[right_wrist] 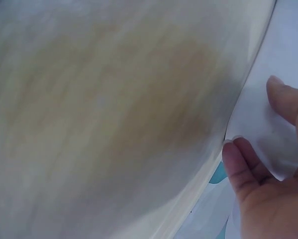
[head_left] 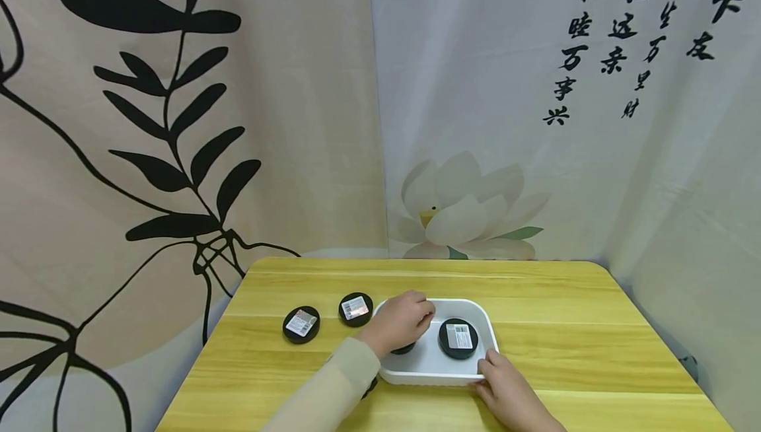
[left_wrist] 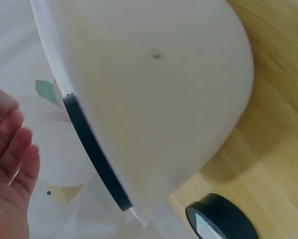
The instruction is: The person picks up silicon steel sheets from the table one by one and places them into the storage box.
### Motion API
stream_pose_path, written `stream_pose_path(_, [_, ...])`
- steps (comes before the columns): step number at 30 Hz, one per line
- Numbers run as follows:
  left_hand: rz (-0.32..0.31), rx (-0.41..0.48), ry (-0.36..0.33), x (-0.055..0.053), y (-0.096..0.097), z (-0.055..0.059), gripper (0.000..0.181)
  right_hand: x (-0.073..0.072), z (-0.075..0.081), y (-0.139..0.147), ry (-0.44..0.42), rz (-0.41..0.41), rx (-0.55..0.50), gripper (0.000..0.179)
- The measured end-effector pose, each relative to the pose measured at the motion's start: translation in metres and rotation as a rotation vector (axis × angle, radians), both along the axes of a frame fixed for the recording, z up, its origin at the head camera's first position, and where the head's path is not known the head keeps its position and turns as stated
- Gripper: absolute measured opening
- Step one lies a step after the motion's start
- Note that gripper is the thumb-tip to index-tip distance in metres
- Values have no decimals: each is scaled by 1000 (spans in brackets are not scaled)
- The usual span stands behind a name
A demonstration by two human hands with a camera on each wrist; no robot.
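Observation:
A white tray (head_left: 436, 378) lies on the table with a flat round black case (head_left: 458, 338) in its right half, a barcode label on top. My left hand (head_left: 401, 318) is above the tray's left half, its fingers loosely bent. Nothing shows in those fingers (left_wrist: 12, 149) in the left wrist view. Under that hand, a second black case (head_left: 404, 348) is mostly hidden. At the tray's near right corner, my right hand (head_left: 508, 389) pinches the rim, thumb above and fingers below.
Two more labelled black cases, one nearer the tray (head_left: 355, 309) and one farther left (head_left: 301, 324), lie on the wooden table (head_left: 565, 326). A dark thing (head_left: 370, 388) is partly hidden by my left sleeve (head_left: 333, 386). Printed curtains (head_left: 315, 121) hang behind the table.

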State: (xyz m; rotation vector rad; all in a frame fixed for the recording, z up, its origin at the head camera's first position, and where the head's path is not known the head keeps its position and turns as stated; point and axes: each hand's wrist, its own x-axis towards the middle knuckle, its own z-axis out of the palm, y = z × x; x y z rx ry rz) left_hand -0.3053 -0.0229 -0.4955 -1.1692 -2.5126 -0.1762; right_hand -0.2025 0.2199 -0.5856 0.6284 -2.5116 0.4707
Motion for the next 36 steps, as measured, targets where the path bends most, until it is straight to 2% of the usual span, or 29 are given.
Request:
stream_pose_path(6, [11,42,41,0,-9,-5,12,0,0,0,-15,8,-5,33])
stream_pose_path(15, [79,68,70,0,-23,-10,16,-1,3,-1,-7,21,-19,35])
stream_pose_path(27, [172,100,-41,0,-44,-21,20,0,4,-1,-35,12,-19,35])
stream_pose_path(36, [187,155,-53,-1,-58,-35,20,1,2,-1,-39,-3,-14,36])
